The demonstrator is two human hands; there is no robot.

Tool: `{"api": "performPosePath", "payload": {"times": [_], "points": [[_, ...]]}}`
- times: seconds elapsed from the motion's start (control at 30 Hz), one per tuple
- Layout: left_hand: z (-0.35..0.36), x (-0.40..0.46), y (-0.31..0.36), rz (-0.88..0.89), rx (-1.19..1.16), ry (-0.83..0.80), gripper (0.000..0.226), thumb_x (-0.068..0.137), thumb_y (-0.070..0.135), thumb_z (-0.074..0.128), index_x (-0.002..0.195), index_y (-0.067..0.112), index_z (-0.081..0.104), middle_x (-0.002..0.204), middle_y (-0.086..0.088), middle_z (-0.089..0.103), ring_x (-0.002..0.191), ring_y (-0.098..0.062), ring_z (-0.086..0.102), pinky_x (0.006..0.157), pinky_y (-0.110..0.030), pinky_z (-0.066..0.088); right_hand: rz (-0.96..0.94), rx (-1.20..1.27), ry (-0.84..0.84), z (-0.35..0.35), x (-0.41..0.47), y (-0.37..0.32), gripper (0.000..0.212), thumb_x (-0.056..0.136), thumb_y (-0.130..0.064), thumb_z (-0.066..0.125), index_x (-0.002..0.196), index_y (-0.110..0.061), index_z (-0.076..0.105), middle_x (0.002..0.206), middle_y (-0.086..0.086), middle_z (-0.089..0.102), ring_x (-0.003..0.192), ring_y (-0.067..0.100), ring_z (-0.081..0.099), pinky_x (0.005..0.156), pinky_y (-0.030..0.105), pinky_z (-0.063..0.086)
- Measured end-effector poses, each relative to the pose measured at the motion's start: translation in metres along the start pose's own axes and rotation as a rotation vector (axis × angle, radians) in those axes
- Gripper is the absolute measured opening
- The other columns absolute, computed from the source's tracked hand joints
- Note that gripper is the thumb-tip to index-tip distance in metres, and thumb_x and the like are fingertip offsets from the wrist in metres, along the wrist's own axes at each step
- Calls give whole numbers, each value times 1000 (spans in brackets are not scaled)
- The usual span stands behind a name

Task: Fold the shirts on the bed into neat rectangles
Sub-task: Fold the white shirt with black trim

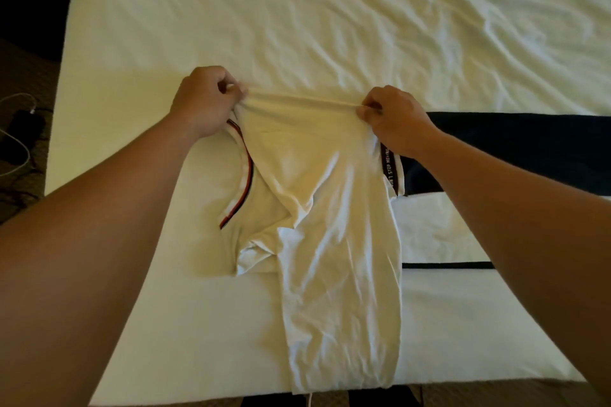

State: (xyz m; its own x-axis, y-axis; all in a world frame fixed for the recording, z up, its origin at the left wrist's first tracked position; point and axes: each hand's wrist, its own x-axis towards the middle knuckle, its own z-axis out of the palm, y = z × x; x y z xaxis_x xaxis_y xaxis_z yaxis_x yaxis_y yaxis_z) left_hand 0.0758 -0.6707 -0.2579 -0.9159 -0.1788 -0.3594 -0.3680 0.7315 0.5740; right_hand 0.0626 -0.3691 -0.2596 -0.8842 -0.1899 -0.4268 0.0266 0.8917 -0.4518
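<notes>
I have the white shirt (330,208) on the bed (297,10), its long axis running from my body out to both hands; left hand (201,102) and right hand (396,122) each pinch a far corner, equally near; I judge the fold comes toward me.

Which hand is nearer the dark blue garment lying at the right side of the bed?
Right. The right hand pinches the white shirt at its far edge, right next to the dark blue garment. The left hand grips the opposite corner, across the shirt from it.
</notes>
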Motion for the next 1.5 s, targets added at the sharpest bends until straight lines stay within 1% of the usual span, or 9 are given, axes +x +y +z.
{"api": "performPosePath", "payload": {"times": [0.2, 0.3, 0.43, 0.6, 0.97, 1.03, 1.17, 1.3, 1.5], "points": [[31, -35, 15, 186, 402, 338, 42, 96, 44, 50, 128, 17, 57, 133, -13, 54, 122, -37, 49, 94, -48, 39, -98, -146, 341, 26, -30, -7, 31, 100, -31, 48, 122, -14, 63, 127, 7, 53, 114, 30, 49, 92, 46, 46], [52, -61, 8, 464, 540, 112, 64, 97, 57, 38, 147, 18, 45, 154, -11, 42, 139, -37, 39, 105, -51, 33, -239, -266, 291, 46, -59, -4, 47, 102, -43, 39, 138, -18, 53, 151, 10, 43, 133, 34, 41, 103, 50, 36], [52, -57, -24, 423, 701, -90, 79, 95, 69, 10, 162, 27, 11, 171, -2, 4, 156, -27, 6, 120, -55, 16, -188, -461, 24, 55, -73, 31, 66, 101, -62, 9, 160, -34, 8, 169, 1, -5, 155, 23, -1, 120, 51, 13], [49, -56, -22, 360, 704, -154, 71, 101, 62, 12, 162, 29, -2, 170, 2, -10, 157, -22, -8, 123, -54, 5, -138, -534, -24, 50, -76, 33, 68, 101, -63, 9, 160, -34, -5, 168, -1, -17, 155, 19, -11, 123, 49, 5], [40, -82, -34, 424, 765, -170, 68, 102, 60, 24, 161, 33, 4, 171, 1, -5, 157, -27, -1, 123, -55, 5, -214, -514, 16, 85, -138, 27, 68, 102, -63, 14, 161, -29, 5, 168, 6, -11, 155, 23, -7, 120, 53, 9], [45, -81, -26, 422, 751, -146, 68, 102, 55, 30, 161, 28, 11, 170, -5, 2, 156, -31, 4, 122, -54, 8, -225, -488, 101, 83, -147, 18, 64, 103, -56, 26, 158, -23, 22, 168, 12, 6, 153, 31, 11, 116, 53, 19], [43, -105, -15, 493, 662, -32, 64, 96, 49, 40, 152, 16, 40, 158, -14, 37, 148, -35, 31, 115, -50, 25, -459, -208, 292, 103, -194, -4, 32, 93, -40, 53, 98, -9, 62, 98, 14, 61, 86, 34, 57, 72, 48, 50], [40, -128, -12, 604, 615, -184, 63, 96, 59, 40, 149, 26, 47, 159, -7, 38, 146, -31, 35, 112, -48, 29, -464, -102, 73, 137, -248, -34, 44, 87, -54, 50, 65, -17, 56, 60, 2, 57, 51, 28, 59, 47, 28, 38], [42, -138, -8, 477, 609, -322, 67, 93, 51, 57, 154, 31, 38, 168, 1, 18, 153, -21, 17, 119, -44, 21, -244, -232, -185, 148, -267, -54, 29, 90, -43, 54, 83, -16, 61, 87, 2, 62, 79, 26, 63, 65, 32, 41]]}}
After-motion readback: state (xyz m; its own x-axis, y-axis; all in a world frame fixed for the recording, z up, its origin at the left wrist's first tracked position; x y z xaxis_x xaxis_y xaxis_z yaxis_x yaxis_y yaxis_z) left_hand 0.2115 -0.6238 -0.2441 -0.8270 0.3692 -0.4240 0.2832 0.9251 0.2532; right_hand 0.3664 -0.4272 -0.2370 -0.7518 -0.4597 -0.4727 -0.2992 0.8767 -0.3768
